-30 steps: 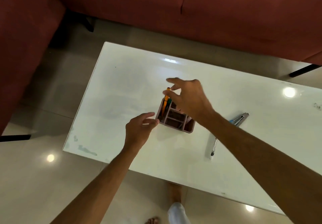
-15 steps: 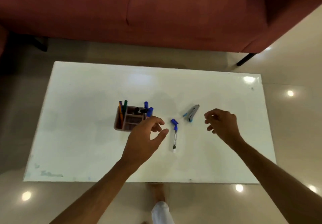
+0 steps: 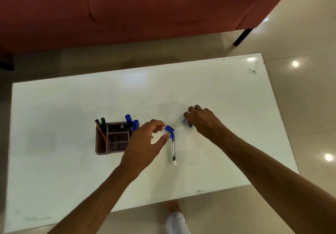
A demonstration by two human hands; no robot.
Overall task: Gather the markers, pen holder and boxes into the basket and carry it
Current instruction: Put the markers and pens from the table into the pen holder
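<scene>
A pinkish pen holder (image 3: pixel 116 142) stands on the white table (image 3: pixel 227 97), left of centre, with several markers (image 3: pixel 129 120) upright in it. To its right lies a white marker (image 3: pixel 173 150), with a loose blue cap (image 3: pixel 169 128) at its far end. My left hand (image 3: pixel 145 142) hovers just left of that cap, thumb and fingers apart, holding nothing. My right hand (image 3: pixel 203 121) is pressed down over a grey and blue pen (image 3: pixel 184 120), fingers curled on it; only its blue tip shows. No basket or boxes are in view.
A red sofa (image 3: pixel 145 6) runs along the far side of the table, its dark leg (image 3: pixel 242 37) at the right. Shiny tiled floor surrounds the table. My foot (image 3: pixel 177 219) shows below the near edge. Small ink scribbles (image 3: pixel 253 70) mark the far right corner.
My right hand left the pen holder, moved right and came down onto the grey and blue pen. My left hand moved from the holder to beside the blue cap. The view panned right.
</scene>
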